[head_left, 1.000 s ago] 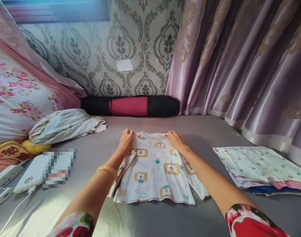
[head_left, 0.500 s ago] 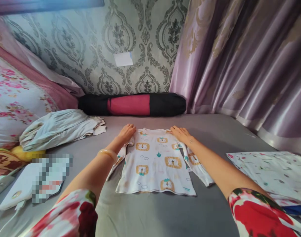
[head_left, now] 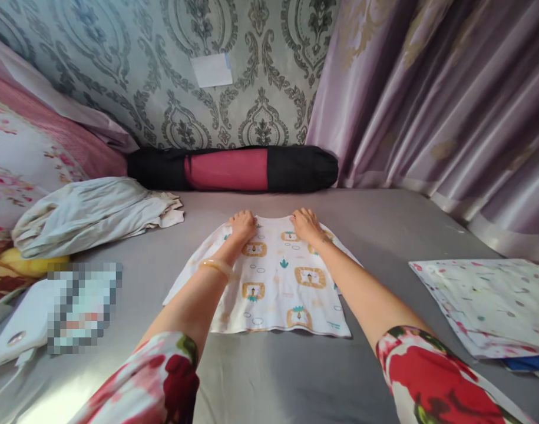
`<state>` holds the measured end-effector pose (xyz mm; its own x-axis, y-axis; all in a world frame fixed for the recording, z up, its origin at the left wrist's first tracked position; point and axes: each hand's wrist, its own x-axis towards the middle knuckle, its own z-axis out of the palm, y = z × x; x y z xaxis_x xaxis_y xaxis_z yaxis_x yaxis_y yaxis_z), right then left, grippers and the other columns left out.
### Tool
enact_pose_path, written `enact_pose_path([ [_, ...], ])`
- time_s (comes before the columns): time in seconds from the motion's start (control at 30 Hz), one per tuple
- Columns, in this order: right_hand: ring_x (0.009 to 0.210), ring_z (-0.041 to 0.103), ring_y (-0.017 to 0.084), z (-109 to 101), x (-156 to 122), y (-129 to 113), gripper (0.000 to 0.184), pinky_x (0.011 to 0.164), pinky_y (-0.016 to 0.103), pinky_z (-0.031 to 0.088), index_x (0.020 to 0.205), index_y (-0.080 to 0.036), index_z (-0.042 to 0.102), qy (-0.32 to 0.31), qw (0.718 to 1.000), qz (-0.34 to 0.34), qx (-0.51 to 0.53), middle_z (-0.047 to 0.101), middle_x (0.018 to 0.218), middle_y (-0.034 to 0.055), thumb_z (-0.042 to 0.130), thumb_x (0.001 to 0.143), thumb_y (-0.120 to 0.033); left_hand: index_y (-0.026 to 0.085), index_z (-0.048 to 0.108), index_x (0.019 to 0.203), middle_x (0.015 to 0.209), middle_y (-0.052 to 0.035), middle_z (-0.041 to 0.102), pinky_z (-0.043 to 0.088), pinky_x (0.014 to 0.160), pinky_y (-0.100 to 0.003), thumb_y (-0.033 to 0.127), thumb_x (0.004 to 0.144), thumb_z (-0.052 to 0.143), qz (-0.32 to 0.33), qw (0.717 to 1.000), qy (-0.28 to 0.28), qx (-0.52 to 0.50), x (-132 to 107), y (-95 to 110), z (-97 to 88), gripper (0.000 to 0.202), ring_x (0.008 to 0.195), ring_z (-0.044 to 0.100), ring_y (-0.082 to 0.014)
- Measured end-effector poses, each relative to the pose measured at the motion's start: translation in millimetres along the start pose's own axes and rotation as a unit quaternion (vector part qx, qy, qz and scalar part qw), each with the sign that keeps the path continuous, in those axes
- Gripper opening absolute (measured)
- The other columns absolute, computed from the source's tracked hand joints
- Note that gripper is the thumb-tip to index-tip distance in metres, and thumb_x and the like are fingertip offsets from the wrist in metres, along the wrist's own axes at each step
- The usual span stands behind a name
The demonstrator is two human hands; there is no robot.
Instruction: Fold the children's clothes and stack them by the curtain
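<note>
A white long-sleeved shirt (head_left: 275, 280) printed with yellow lion faces and green leaves lies spread on the grey sheet, its neckline facing away from me. My left hand (head_left: 243, 225) is at the left shoulder beside the collar, fingers curled over the fabric and closed on it. At the opposite shoulder, my right hand (head_left: 306, 225) bends its fingers onto the cloth in the same way. The fingertips of both hands are partly hidden. My forearms cover parts of the two sleeves, which slope outward from the shoulders.
A black and red rolled bag (head_left: 227, 169) lies along the wall. Crumpled pale cloth (head_left: 90, 212) sits at the left, near a white power bank (head_left: 24, 321) with a cable and a blurred-out object. Folded printed clothes (head_left: 485, 300) are stacked at right, below the curtain (head_left: 384, 118).
Both hands have moved inward from the outer shoulders to beside the collar, and their fingers have curled. The sleeves now flare out more smoothly. The camera view has shifted slightly.
</note>
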<state>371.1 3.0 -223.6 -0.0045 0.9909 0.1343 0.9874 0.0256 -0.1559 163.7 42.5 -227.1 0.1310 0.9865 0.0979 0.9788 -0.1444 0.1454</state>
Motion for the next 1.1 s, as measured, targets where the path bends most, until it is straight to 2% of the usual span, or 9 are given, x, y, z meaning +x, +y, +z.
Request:
enact_pose_path([
  [0.1, 0.115, 0.047, 0.029, 8.0, 0.0, -2.9, 0.034, 0.095, 0.038, 0.034, 0.117, -0.016, 0.058, 0.048, 0.998, 0.039, 0.008, 0.056, 0.124, 0.0163, 0.035, 0.101, -0.036, 0.009, 0.055, 0.113, 0.116, -0.0224, 0.059, 0.036, 0.091, -0.045, 0.027, 0.096, 0.032, -0.020, 0.999, 0.045, 0.018, -5.4, 6.6, 7.0, 0.034, 0.111, 0.052, -0.0338],
  [0.23, 0.116, 0.050, 0.025, -6.2, 8.8, 5.2, 0.033, 0.097, 0.033, 0.036, 0.118, -0.017, 0.060, -0.026, 0.997, 0.026, 0.072, 0.059, 0.124, 0.0140, 0.038, 0.100, -0.033, 0.008, 0.057, 0.110, 0.114, -0.0221, 0.059, 0.033, 0.093, -0.044, 0.011, 0.091, 0.031, 0.002, 0.996, 0.062, 0.056, -11.6, 15.4, 2.0, 0.032, 0.110, 0.051, -0.0333],
  [0.33, 0.108, 0.057, 0.018, -28.6, 5.2, 33.5, 0.033, 0.091, 0.026, 0.040, 0.120, -0.018, 0.061, -0.043, 0.991, 0.023, 0.125, 0.064, 0.119, 0.0098, 0.038, 0.099, -0.029, 0.009, 0.055, 0.114, 0.115, -0.0209, 0.057, 0.033, 0.093, -0.044, 0.010, 0.089, 0.037, 0.045, 0.996, 0.061, 0.053, -20.8, 26.6, -7.3, 0.032, 0.110, 0.050, -0.0330],
  [0.43, 0.089, 0.063, 0.017, -44.3, -23.2, 74.2, 0.029, 0.080, 0.025, 0.046, 0.107, -0.016, 0.066, -0.028, 0.982, 0.093, 0.163, 0.070, 0.101, 0.0087, 0.044, 0.096, -0.030, 0.014, 0.054, 0.119, 0.119, -0.0179, 0.056, 0.035, 0.093, -0.045, 0.019, 0.092, 0.039, 0.131, 0.991, 0.040, 0.008, -33.1, 44.8, -10.5, 0.031, 0.111, 0.049, -0.0320],
  [0.53, 0.064, 0.062, 0.013, -50.3, -69.4, 107.0, 0.027, 0.063, 0.022, 0.047, 0.089, -0.015, 0.068, -0.098, 0.962, 0.159, 0.200, 0.070, 0.075, 0.0057, 0.051, 0.092, -0.037, 0.018, 0.055, 0.120, 0.121, -0.0141, 0.057, 0.038, 0.094, -0.044, 0.022, 0.093, 0.039, 0.224, 0.974, -0.002, -0.045, -43.5, 69.9, -5.7, 0.032, 0.113, 0.049, -0.0295],
  [0.67, 0.052, 0.056, 0.011, -55.3, -125.4, 121.4, 0.028, 0.050, 0.020, 0.040, 0.078, -0.016, 0.065, -0.171, 0.952, 0.173, 0.187, 0.064, 0.063, 0.0020, 0.057, 0.087, -0.041, 0.016, 0.058, 0.117, 0.124, -0.0142, 0.056, 0.040, 0.096, -0.043, 0.018, 0.091, 0.040, 0.282, 0.954, -0.022, -0.099, -50.1, 107.2, 6.5, 0.031, 0.115, 0.050, -0.0280],
  [0.87, 0.058, 0.054, 0.012, -60.4, -153.8, 119.8, 0.025, 0.047, 0.022, 0.030, 0.069, -0.018, 0.063, -0.170, 0.972, 0.136, 0.084, 0.060, 0.060, -0.0014, 0.066, 0.074, -0.043, 0.012, 0.055, 0.121, 0.125, -0.0160, 0.057, 0.039, 0.103, -0.040, 0.015, 0.091, 0.039, 0.274, 0.947, 0.025, -0.167, -52.6, 138.4, 29.4, 0.034, 0.119, 0.050, -0.0251],
  [0.97, 0.054, 0.049, 0.011, -60.2, -153.2, 121.9, 0.023, 0.047, 0.022, 0.028, 0.067, -0.018, 0.062, -0.190, 0.966, 0.130, 0.120, 0.055, 0.055, -0.0038, 0.064, 0.072, -0.041, 0.011, 0.053, 0.126, 0.130, -0.0159, 0.056, 0.037, 0.106, -0.039, 0.017, 0.093, 0.037, 0.253, 0.951, 0.027, -0.174, -54.5, 140.2, 35.2, 0.037, 0.122, 0.049, -0.0251],
  [1.1, 0.056, 0.050, 0.010, -66.5, -145.6, 126.1, 0.014, 0.048, 0.020, 0.029, 0.071, -0.017, 0.063, -0.180, 0.957, 0.140, 0.181, 0.057, 0.060, -0.0044, 0.066, 0.068, -0.031, 0.015, 0.050, 0.132, 0.139, -0.0126, 0.053, 0.034, 0.110, -0.041, 0.022, 0.095, 0.035, 0.243, 0.956, 0.015, -0.162, -58.0, 140.4, 33.1, 0.040, 0.130, 0.045, -0.0251],
])
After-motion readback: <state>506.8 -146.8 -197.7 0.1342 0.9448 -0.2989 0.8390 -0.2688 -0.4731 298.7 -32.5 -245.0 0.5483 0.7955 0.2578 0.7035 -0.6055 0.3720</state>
